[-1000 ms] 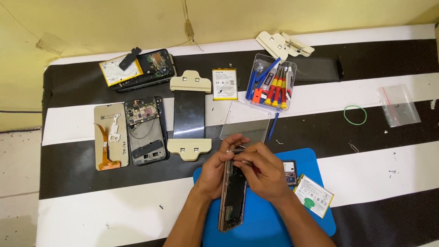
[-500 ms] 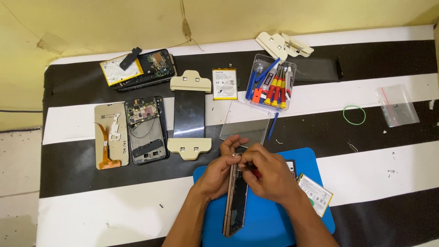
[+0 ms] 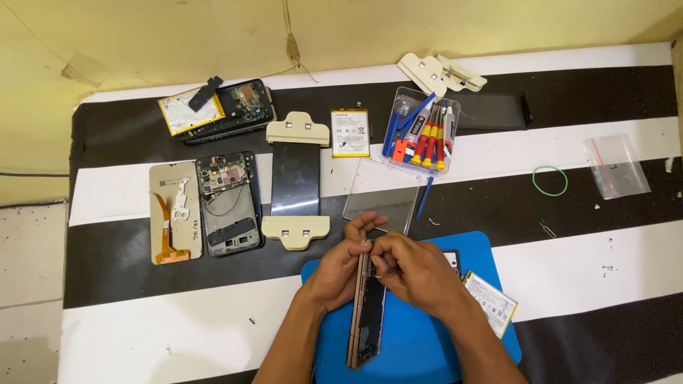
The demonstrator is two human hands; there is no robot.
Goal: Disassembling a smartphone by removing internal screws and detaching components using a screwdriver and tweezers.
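Fingertips of both hands crowd over the top end of the opened phone, so whatever small part they pinch there is hidden; it may be a connector or a clip, but the view does not settle it. The phone's lower end is cut off near the bottom edge of the frame, and both forearms run out of the picture.

The left hand comes in from below, palm turned inward, its index finger lifted straight while the other fingers and thumb close on the phone's left edge near the top. The right hand lies across from the right, knuckles up, fingers curled tight and pinching at the same top corner.

The phone stands tilted on its long edge over the blue mat, a narrow dark body with a bronze-coloured frame, its inner face partly showing.

Just right of the right hand, a flat battery rests at the mat's edge. A clear glass panel lies just beyond the fingers on the striped black-and-white table. Farther off sit a case of screwdrivers, a green rubber band and a stripped phone frame.
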